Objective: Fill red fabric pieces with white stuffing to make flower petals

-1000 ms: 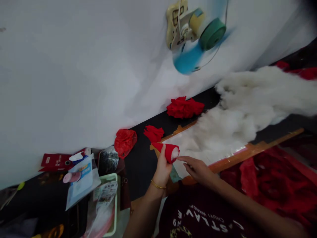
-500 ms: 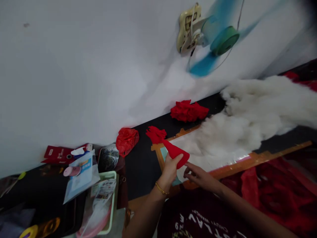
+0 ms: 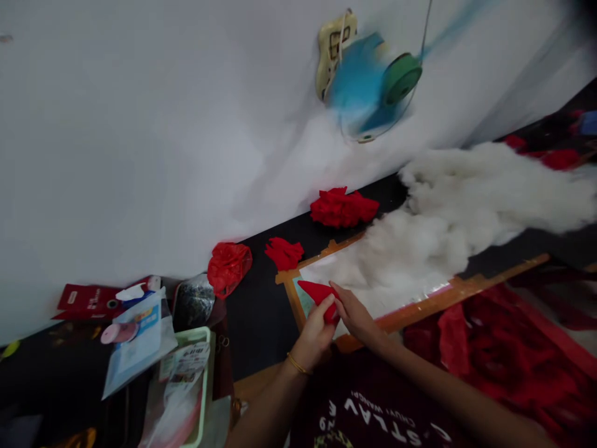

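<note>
Left of the unused, loose white stuffing (image 3: 448, 214), our left hand's (image 3: 317, 333) fingers pinch a red cloth cone (image 3: 316, 292), already shaped, filling hidden; our right hand (image 3: 354, 316) touches it, its fingers' grip unclear.

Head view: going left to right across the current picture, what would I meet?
Red box → red plastic bag → small red fabric pile → red cone in the left hand → fluffy white heap.
</note>
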The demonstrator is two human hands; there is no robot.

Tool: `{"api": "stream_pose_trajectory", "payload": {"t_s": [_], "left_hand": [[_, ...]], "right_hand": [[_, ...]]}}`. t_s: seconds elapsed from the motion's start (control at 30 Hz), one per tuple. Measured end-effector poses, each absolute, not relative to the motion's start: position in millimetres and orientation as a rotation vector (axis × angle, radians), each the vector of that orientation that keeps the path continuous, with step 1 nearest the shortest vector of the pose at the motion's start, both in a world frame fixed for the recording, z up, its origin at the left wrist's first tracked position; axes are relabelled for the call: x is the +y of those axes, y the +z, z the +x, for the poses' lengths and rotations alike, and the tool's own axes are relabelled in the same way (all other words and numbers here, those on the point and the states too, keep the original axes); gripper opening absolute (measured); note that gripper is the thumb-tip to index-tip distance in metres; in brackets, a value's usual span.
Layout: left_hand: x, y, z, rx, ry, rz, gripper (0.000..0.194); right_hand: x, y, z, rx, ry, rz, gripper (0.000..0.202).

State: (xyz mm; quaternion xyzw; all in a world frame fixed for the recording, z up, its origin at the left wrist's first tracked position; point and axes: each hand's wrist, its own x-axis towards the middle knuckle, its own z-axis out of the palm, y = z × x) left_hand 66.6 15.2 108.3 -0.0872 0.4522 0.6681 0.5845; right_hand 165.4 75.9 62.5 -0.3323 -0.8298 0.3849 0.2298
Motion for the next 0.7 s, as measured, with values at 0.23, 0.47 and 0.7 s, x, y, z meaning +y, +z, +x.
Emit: {"api": "stream_pose_trajectory", "payload": {"t_s": [0.23, 0.47, 0.7], "left_hand": [[9.0, 93.5, 71.5, 1.104, 1.515, -0.246, 0.044], [11.0, 96.4, 45.1, 1.265, 1.188, 0.007, 0.040], [18.4, 77.4, 83.1, 1.545, 1.035, 0.362, 0.024]], "right_hand": [[57.9, 82.7, 170.2, -2.466, 0.872, -0.732, 0.049], [83.9, 79.7, 202.9, -1.945, 1.613, -1.038, 0.043], [91.1, 90.3, 188.5, -1.573, 2.214, -0.991, 0.058]]}}
